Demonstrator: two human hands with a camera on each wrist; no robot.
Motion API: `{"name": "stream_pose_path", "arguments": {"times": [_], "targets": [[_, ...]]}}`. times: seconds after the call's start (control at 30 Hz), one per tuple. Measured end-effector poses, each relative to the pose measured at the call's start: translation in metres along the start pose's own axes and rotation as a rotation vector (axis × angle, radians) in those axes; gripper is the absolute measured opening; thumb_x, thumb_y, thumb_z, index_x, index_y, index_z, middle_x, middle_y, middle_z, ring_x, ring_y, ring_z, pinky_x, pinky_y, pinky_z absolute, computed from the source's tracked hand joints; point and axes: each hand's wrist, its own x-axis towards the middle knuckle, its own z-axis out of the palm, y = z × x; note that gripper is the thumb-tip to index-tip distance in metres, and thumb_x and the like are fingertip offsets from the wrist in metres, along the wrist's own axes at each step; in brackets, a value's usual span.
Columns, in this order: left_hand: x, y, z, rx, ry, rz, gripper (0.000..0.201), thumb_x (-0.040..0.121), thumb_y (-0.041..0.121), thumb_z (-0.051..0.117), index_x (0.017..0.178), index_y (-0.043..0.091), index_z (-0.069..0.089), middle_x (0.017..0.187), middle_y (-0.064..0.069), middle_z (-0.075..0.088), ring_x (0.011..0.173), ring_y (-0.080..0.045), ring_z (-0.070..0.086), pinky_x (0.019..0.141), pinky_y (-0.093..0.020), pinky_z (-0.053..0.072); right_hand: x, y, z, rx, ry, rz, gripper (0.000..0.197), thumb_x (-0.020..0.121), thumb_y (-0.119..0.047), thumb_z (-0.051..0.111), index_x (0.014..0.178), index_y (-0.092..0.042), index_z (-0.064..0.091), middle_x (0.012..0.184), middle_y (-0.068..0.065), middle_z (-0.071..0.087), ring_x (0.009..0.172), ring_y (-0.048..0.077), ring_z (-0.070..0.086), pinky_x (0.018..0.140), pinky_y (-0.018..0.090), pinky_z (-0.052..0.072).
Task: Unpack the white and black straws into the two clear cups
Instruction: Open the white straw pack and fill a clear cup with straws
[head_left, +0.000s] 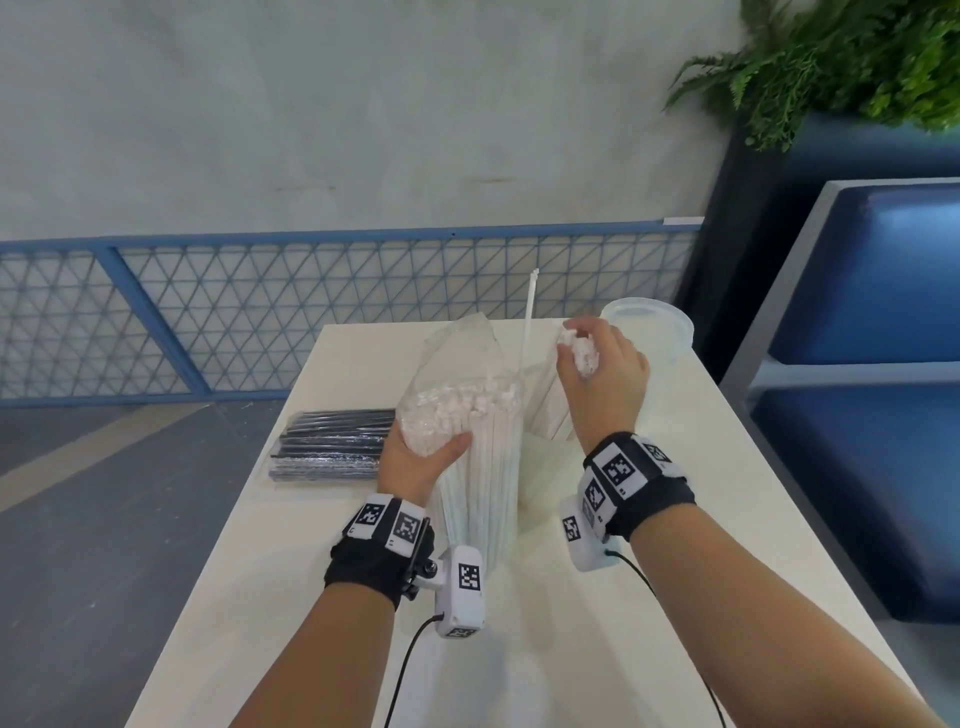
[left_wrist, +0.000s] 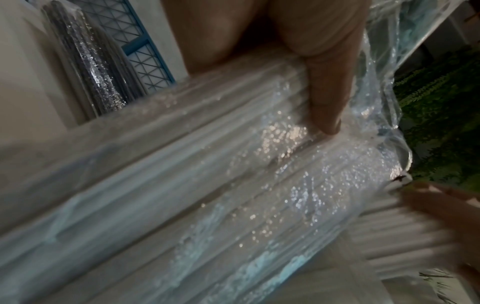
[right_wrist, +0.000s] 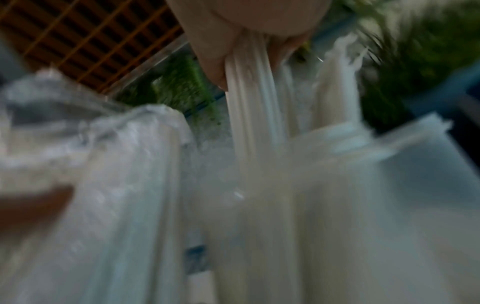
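My left hand (head_left: 427, 453) grips a clear plastic bag of white straws (head_left: 480, 470), held upright on the white table (head_left: 675, 519); its thumb (left_wrist: 324, 96) presses on the plastic. My right hand (head_left: 577, 345) holds a bunch of white straws (head_left: 581, 358) by their tops, just right of the bag's open mouth. These straws (right_wrist: 250, 98) slant down towards a translucent cup (head_left: 540, 475) that shows only faintly beside the bag. A single white straw (head_left: 530, 306) sticks up behind. A second clear cup (head_left: 652, 325) stands at the table's far right corner. A wrapped pack of black straws (head_left: 332, 441) lies at the left.
A blue mesh railing (head_left: 260, 322) runs beyond the table's far edge. On the right are a blue padded bench (head_left: 883, 291) and a fern (head_left: 857, 57). Bare table top lies near me, between my forearms.
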Motion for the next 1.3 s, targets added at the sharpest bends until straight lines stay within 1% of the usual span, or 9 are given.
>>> {"name": "stream_pose_path", "arguments": {"times": [0.1, 0.17, 0.4, 0.57, 0.7, 0.8, 1.0, 1.2, 1.3], "targets": [[0.0, -0.001, -0.001, -0.01, -0.008, -0.009, 0.073, 0.047, 0.031, 0.088, 0.111, 0.024, 0.055, 0.115, -0.005, 0.064, 0.111, -0.02, 0.06, 0.098, -0.037, 0.047, -0.004, 0.018, 0.001, -0.246, 0.041, 0.048, 0.026, 0.075, -0.029, 0.068, 0.101, -0.031, 0.064, 0.135, -0.001, 0.045, 0.125, 0.023, 0.041, 0.097, 0.04, 0.031], [0.001, -0.002, -0.002, -0.016, -0.014, -0.006, 0.061, 0.057, 0.016, 0.087, 0.108, 0.026, 0.055, 0.114, -0.005, 0.064, 0.111, -0.021, 0.059, 0.098, -0.036, 0.046, -0.003, 0.024, -0.003, -0.069, -0.046, 0.21, 0.038, 0.075, -0.025, 0.072, 0.11, -0.03, 0.059, 0.143, 0.004, 0.031, 0.119, 0.02, 0.042, 0.098, 0.034, 0.037], [0.003, -0.005, -0.001, -0.044, -0.037, 0.013, 0.058, 0.056, 0.016, 0.086, 0.104, 0.031, 0.056, 0.111, -0.002, 0.065, 0.11, -0.02, 0.06, 0.096, -0.035, 0.047, 0.002, 0.019, -0.006, 0.088, -0.218, 0.215, 0.041, 0.077, 0.005, 0.059, 0.112, -0.015, 0.051, 0.112, 0.004, 0.048, 0.092, 0.016, 0.044, 0.069, 0.013, 0.028], [0.004, -0.005, -0.001, -0.034, -0.032, 0.002, 0.077, 0.04, 0.037, 0.086, 0.11, 0.027, 0.055, 0.117, -0.005, 0.063, 0.112, -0.02, 0.059, 0.101, -0.041, 0.045, 0.014, 0.0, -0.003, 0.042, -0.261, 0.022, 0.034, 0.079, 0.007, 0.056, 0.106, -0.014, 0.058, 0.11, 0.007, 0.057, 0.093, 0.012, 0.046, 0.077, 0.0, 0.033], [0.004, -0.003, -0.001, -0.025, -0.036, -0.021, 0.086, 0.033, 0.044, 0.084, 0.112, 0.027, 0.053, 0.119, -0.003, 0.062, 0.114, -0.02, 0.057, 0.103, -0.042, 0.044, 0.018, -0.006, -0.002, -0.093, -0.234, -0.049, 0.036, 0.074, -0.016, 0.073, 0.108, -0.019, 0.062, 0.121, 0.006, 0.053, 0.107, 0.018, 0.05, 0.102, 0.033, 0.038], [0.003, -0.002, -0.002, -0.034, -0.05, -0.016, 0.1, 0.03, 0.051, 0.088, 0.119, 0.02, 0.054, 0.12, -0.004, 0.063, 0.115, -0.02, 0.057, 0.102, -0.045, 0.044, 0.01, -0.027, -0.006, 0.062, -0.172, -0.258, 0.018, 0.083, -0.013, 0.064, 0.101, -0.011, 0.065, 0.106, 0.005, 0.062, 0.091, 0.007, 0.053, 0.086, 0.012, 0.039], [-0.002, 0.001, -0.008, -0.045, -0.141, 0.012, 0.058, 0.06, 0.006, 0.084, 0.105, 0.03, 0.055, 0.11, 0.002, 0.063, 0.112, -0.018, 0.057, 0.092, -0.03, 0.048, -0.003, -0.046, 0.01, -0.329, -0.737, -0.283, 0.026, 0.096, -0.012, 0.043, 0.111, -0.009, 0.064, 0.107, 0.01, 0.068, 0.098, 0.024, 0.062, 0.086, 0.036, 0.049], [-0.005, -0.002, -0.009, -0.049, -0.123, 0.03, 0.064, 0.054, 0.004, 0.086, 0.107, 0.025, 0.055, 0.109, -0.001, 0.064, 0.109, -0.02, 0.059, 0.092, -0.033, 0.049, 0.001, -0.059, 0.006, -0.483, -0.908, -0.254, 0.038, 0.084, -0.026, 0.064, 0.119, -0.013, 0.057, 0.114, 0.005, 0.063, 0.107, 0.022, 0.057, 0.091, 0.032, 0.047], [-0.006, -0.001, -0.006, -0.052, -0.116, 0.051, 0.065, 0.06, -0.003, 0.082, 0.111, 0.024, 0.053, 0.106, 0.005, 0.063, 0.103, -0.012, 0.059, 0.08, -0.016, 0.052, -0.005, -0.065, 0.002, -0.664, -0.952, -0.251, 0.065, 0.075, -0.033, 0.073, 0.131, -0.016, 0.043, 0.127, 0.008, 0.044, 0.115, 0.029, 0.044, 0.092, 0.036, 0.047]]}}
